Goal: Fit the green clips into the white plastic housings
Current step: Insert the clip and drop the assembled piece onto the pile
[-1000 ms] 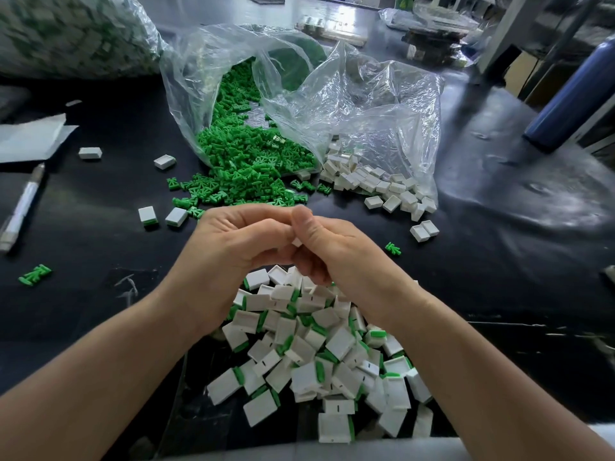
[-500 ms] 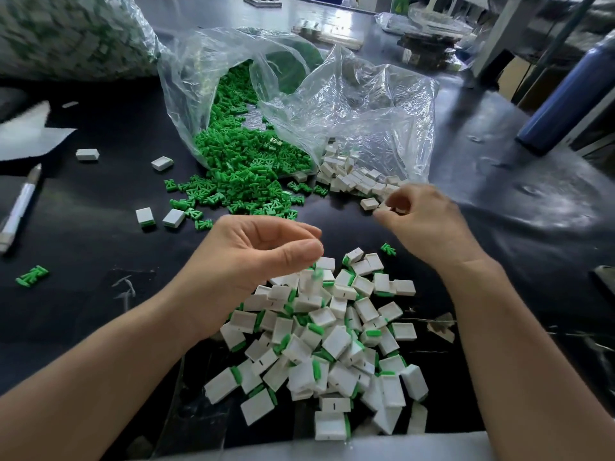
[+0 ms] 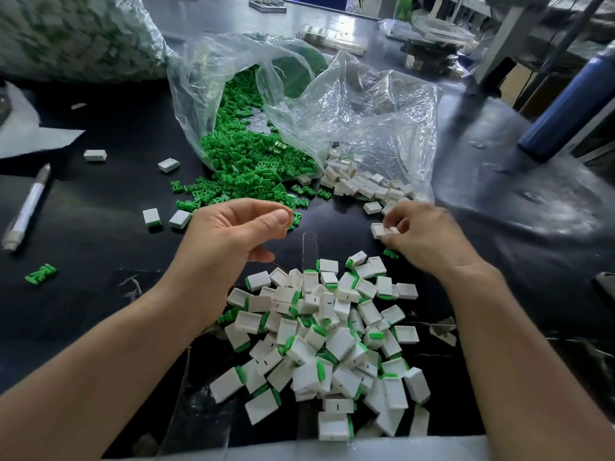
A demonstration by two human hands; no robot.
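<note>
While beside clips (image 3: 253,161), housing (image 3: 379,230) in fingers (image 3: 411,212)

Matt green plastic was seen in the clips (image 3: 249,161) beyond the left hand (image 3: 226,237). The housing (image 3: 377,229) held in the right hand (image 3: 429,241) was of smooth, matt white plastic. Beyond it, the bag (image 3: 382,128) was of glossy, crinkled clear film.

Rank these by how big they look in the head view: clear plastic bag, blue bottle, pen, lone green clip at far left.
Largest to smallest:
1. clear plastic bag
2. blue bottle, partly cut off by the frame
3. pen
4. lone green clip
</note>
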